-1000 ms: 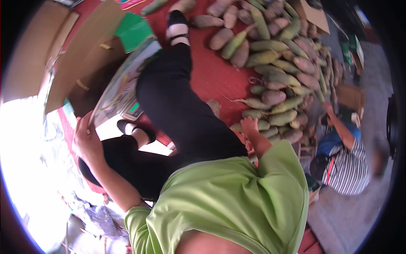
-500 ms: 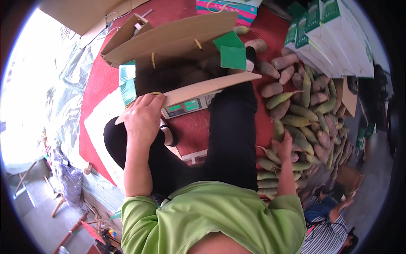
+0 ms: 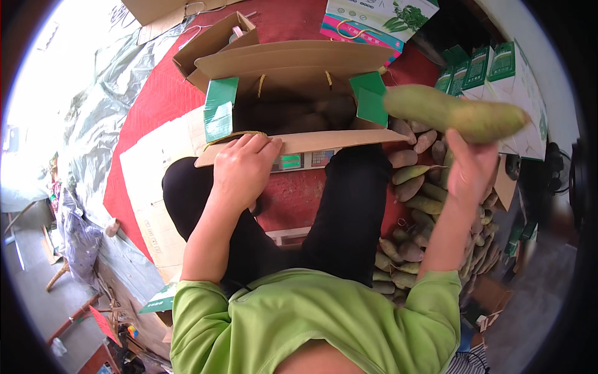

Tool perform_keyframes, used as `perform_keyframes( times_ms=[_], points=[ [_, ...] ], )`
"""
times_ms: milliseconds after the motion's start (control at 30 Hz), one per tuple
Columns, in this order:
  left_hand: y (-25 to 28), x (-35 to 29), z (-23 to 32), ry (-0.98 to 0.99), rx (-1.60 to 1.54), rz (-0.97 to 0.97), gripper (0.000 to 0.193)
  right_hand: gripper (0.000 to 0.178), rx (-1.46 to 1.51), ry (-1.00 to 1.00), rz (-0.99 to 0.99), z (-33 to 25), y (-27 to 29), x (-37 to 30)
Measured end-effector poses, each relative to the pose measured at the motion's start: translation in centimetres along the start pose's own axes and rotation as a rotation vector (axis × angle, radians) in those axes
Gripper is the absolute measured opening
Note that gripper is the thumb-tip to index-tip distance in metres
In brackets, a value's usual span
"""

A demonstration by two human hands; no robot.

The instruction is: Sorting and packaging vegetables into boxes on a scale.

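My right hand (image 3: 470, 169) holds a long, thick green radish (image 3: 458, 113) up at the right, fingers wrapped round it and partly hidden by it. The radish lies nearly level, above the pile and to the right of the box. My left hand (image 3: 247, 165) rests on the near flap (image 3: 330, 140) of an open cardboard box (image 3: 293, 59), its fingers bent over the flap's edge near a yellow rope handle. Dark, rounded things lie in the shaded box, too dim to name. Under the box shows a scale (image 3: 305, 161) with a lit green display.
A heap of green and reddish radishes (image 3: 408, 188) covers the floor at my right. White and green cartons (image 3: 507, 81) stand behind it. A pink and blue carton (image 3: 361, 34) is beyond the box, a small open box (image 3: 218, 40) at the far left. Flattened cardboard (image 3: 149, 181) lies left.
My right hand has risen from the heap with a green radish in it. My left hand stays on the flap. The view has shifted, so the box appears farther right.
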State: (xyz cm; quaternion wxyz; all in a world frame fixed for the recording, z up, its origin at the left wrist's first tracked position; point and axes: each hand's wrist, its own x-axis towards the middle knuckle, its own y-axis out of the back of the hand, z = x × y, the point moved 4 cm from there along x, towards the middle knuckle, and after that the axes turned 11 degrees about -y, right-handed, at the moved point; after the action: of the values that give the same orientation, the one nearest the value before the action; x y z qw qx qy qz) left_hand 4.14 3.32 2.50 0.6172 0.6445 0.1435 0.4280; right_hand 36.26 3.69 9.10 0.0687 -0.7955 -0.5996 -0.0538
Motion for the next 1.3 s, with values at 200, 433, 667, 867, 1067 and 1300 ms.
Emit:
perform_keyframes(
  times_ms=[200,433,667,867,1067,1300],
  points=[
    [0.0,0.2,-0.1,0.009,-0.013,-0.035,0.016,0.052,0.046,-0.232,-0.266,3.8,-9.7,1.4],
    [-0.3,-0.2,-0.2,0.014,0.0,-0.023,0.018,0.035,-0.063,-0.248,-0.181,4.3,-4.8,0.7],
    [-0.3,0.5,-0.1,-0.011,0.003,-0.022,0.016,0.026,-0.272,-0.432,0.206,12.2,9.0,-4.7],
    [-0.2,0.6,0.1,0.094,-0.068,-0.026,0.016,0.022,-0.489,-0.682,0.265,23.7,15.9,-13.5],
    [-0.7,0.9,0.5,0.123,-0.101,0.006,0.013,0.025,-0.9,-0.749,0.128,31.4,19.3,-22.9],
    [-1.3,0.2,0.0,0.051,0.002,0.015,0.013,0.047,-0.816,-1.091,-0.101,38.6,15.7,-30.5]
  ],
)
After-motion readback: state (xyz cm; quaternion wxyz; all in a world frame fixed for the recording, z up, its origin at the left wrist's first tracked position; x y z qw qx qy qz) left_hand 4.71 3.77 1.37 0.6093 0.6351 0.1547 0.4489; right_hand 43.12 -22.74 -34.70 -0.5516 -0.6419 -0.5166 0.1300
